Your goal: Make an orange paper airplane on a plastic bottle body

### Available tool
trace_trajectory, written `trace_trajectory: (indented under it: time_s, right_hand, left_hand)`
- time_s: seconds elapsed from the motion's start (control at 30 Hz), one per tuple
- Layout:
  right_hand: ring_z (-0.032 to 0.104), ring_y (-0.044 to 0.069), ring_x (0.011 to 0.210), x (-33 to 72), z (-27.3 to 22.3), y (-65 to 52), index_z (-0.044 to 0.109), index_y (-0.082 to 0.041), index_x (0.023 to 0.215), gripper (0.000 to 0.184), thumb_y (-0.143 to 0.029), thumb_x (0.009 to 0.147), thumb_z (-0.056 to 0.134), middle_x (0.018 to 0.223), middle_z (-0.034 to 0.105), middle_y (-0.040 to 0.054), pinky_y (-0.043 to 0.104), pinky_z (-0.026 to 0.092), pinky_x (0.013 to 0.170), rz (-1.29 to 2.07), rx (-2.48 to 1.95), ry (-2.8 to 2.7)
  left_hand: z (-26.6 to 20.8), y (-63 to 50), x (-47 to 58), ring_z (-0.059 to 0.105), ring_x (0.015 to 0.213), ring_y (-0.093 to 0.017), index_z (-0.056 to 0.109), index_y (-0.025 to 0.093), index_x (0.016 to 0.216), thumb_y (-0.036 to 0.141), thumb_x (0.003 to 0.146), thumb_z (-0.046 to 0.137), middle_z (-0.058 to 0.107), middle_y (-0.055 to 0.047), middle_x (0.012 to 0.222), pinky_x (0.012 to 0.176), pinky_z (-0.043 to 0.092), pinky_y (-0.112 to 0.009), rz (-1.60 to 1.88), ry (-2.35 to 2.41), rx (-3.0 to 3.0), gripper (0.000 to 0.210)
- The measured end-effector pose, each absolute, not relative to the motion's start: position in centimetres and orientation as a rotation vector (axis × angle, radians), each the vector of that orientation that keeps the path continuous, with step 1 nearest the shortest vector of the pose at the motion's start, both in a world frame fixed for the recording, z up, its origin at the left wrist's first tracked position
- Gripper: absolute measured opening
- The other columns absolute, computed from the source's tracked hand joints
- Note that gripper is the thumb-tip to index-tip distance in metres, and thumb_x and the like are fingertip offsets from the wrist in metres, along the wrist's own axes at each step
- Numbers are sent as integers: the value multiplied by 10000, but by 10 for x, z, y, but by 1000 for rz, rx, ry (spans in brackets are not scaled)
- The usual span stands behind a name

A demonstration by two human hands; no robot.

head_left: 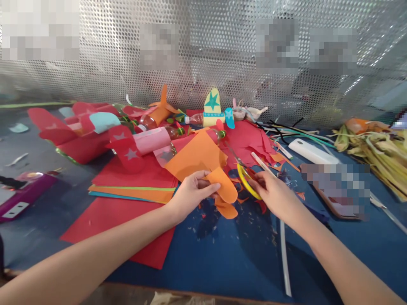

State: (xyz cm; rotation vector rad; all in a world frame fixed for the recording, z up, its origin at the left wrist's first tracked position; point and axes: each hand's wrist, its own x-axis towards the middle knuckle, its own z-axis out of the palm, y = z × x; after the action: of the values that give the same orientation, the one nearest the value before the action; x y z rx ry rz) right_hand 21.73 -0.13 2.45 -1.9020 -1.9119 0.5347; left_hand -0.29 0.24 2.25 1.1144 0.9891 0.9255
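A: What does the left hand (193, 190) hold?

B: A rounded orange paper piece (224, 185), pinched between thumb and fingers above the middle of the blue counter (203, 258), between the front and back edges.

A: And the right hand (269, 186)?

B: Fingers curl around the yellow handles of a pair of scissors (244, 181), just to the right of the orange piece, blades pointing toward the counter's back edge.

A: Is there more orange paper?

B: A larger orange sheet (192, 156) lies behind the left hand, and another orange piece (226, 209) shows just below the pinched one. Whether those two are joined cannot be told.

A: What lines the back edge?

B: Plastic bottles dressed in colored paper, one bearing a yellow fin (208, 108) with a teal star, before a perforated metal screen (210, 38).

A: Closer to the front edge?

B: Red sheets (127, 226) left of center, a narrow white strip (284, 254) right of center, and a purple object (34, 195) toward the front left corner.
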Motion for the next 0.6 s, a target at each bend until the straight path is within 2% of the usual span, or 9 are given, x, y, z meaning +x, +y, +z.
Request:
trace_trajectory:
  time_s: [0.13,0.23,0.33,0.4,0.47,0.53,0.6]
  right_hand:
    - [644,210,863,226,37,-7,531,-187,979,258,-399,831,527,923,661,91,327,505,755,1119,-1658,-1559]
    - [608,183,804,222,43,-14,536,-206,1043,389,-461,762,624,873,617,39,294,492,700,1240,-1566,-1558]
    - [515,134,604,213,45,-20,521,-221,849,328,-507,735,635,685,505,-29,265,449,577,1191,-1515,-1639]
    - [453,118,539,206,42,-24,473,-226,751,408,-589,681,646,641,461,-40,267,437,548,1213,-1426,-1672]
    - [423,122,490,201,36,-28,457,-235,736,510,-722,641,573,603,456,-31,281,433,504,1300,-1337,-1648]
    - [358,130,388,200,26,-32,420,-246,686,615,-846,677,284,464,359,-43,287,379,400,1286,-1344,-1549]
    - [389,144,383,202,15,-37,450,-242,714,647,-828,720,174,463,378,-22,303,407,420,1240,-1363,-1742]
  left_hand:
    - [24,4,-3,624,617,-84,633,139,864,254,689,740,710,-9,755,635,497,-181,963,977,1076,235]
    - [24,6,-5,630,627,-84,651,131,860,262,694,738,712,-19,761,632,500,-177,1000,947,1063,229]
    - [26,9,-9,641,628,-96,654,127,837,273,678,756,716,-26,754,646,520,-196,1057,932,1045,239]
    - [29,11,-13,653,647,-107,657,131,838,282,669,770,722,-29,768,675,537,-213,1094,925,1031,254]
    - [33,11,-16,664,671,-109,659,139,844,289,662,781,727,-24,782,697,547,-212,1122,909,1008,266]
    - [37,11,-18,670,680,-103,660,146,833,288,655,791,727,-13,780,698,552,-196,1147,881,983,262]
    - [40,9,-20,674,682,-100,664,150,825,283,658,791,725,-6,767,691,556,-187,1157,864,974,249]
